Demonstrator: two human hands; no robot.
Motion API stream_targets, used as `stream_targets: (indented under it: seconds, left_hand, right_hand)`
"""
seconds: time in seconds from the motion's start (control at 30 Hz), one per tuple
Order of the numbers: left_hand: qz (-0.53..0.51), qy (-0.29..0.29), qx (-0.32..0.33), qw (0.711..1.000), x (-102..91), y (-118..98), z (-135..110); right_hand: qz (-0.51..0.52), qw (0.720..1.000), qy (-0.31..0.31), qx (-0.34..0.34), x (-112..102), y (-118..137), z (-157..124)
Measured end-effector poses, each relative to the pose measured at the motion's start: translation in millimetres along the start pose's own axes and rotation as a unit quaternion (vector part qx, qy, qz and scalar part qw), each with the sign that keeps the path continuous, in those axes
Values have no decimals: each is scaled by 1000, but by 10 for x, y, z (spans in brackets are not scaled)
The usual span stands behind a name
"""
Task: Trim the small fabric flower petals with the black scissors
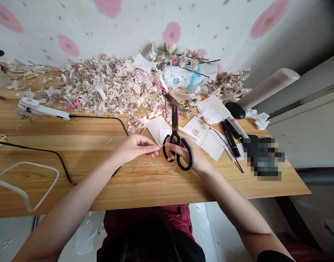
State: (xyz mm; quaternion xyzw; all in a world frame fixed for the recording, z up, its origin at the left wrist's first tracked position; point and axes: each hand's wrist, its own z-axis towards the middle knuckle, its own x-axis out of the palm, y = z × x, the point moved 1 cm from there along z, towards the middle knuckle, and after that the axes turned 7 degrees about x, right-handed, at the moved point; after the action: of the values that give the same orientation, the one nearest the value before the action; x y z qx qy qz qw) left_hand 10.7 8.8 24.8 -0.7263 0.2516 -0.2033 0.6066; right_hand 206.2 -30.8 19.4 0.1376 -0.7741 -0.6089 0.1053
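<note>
Left hand (135,149) pinched shut on something too small to tell, just beside the black-handled scissors (174,125) gripped in the right hand (184,154), held above the wooden worktop (74,189). Large heap of pale paper scraps (109,87) lies behind; white paper squares (210,145) remain whole at right; hot glue gun (38,109) at left.

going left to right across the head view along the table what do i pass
white hot glue gun, left hand, black-handled scissors in right hand, black markers, pixelated dark object
</note>
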Motion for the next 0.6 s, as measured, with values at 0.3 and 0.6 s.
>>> stream_targets:
  seconds: [0.3, 0.6]
  left_hand:
    - [28, -84, 42, 995, -56, 153, 76]
    - [125, -27, 68, 989, -45, 122, 54]
  right_hand:
    - [-80, 989, -116, -35, -405, 224, -101]
    - [-337, 870, -348, 96, -1265, -48, -169]
